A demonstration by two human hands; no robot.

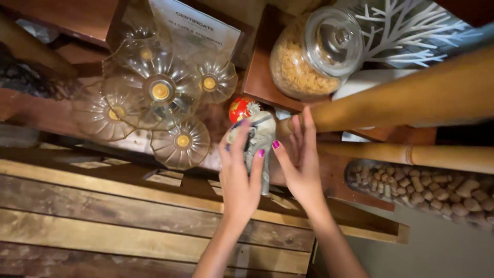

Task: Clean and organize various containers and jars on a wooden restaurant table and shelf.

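My left hand is wrapped around a small grey-and-white figurine that stands on a wooden shelf. Its top is red with white and yellow marks. My right hand lies against the figurine's right side, fingers straight and pointing up, thumb touching it. Both hands have pink-painted nails. Much of the figurine is hidden behind my fingers.
A cluster of clear glass flower-shaped lamps sits to the left. A glass jar of pasta stands behind, a framed paper beside it. Bamboo poles cross at right above a container of corks. Wooden planks lie below.
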